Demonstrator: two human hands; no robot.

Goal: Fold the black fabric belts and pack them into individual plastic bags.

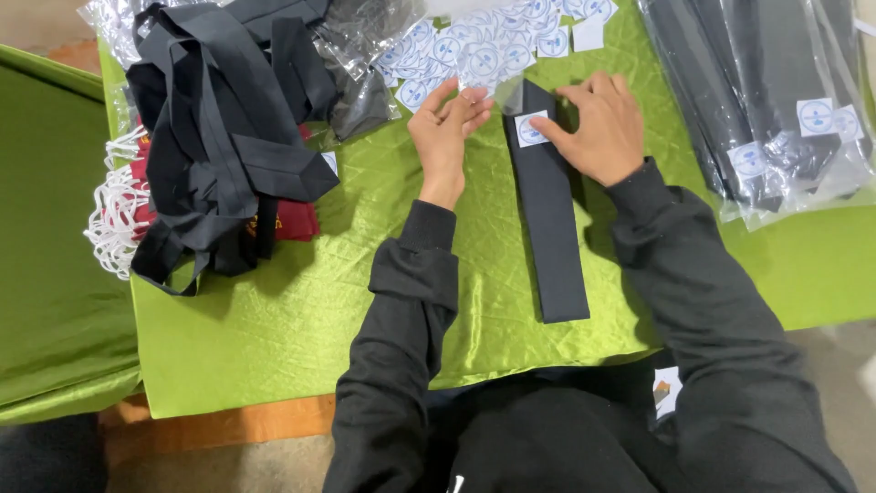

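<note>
Left hand (444,128): centre top of the frame, fingers loosely curled and pinching the near edge of a clear plastic sleeve (488,84), apparently to keep it in place
Right hand (598,128): just right of centre top, fingers spread flat, forefinger pressing a sticker (531,129) onto the tie, likely to seat the adhesive
Black tie (547,219): folded strip lying flat, running from centre top toward the lower centre, between both forearms on the green satin cloth (301,310)
Sticker: small white square with a pale blue round mark, near the tie's pointed upper end
Loose stickers (484,46): scattered heap of the same white squares at top centre, within reach of both hands
Unpacked ties (219,137): tangled black pile, upper left, over a dark red cloth and white cord
Bagged ties (766,100): upper right, clear sleeves stacked slantwise, each bearing a white square sticker
</note>
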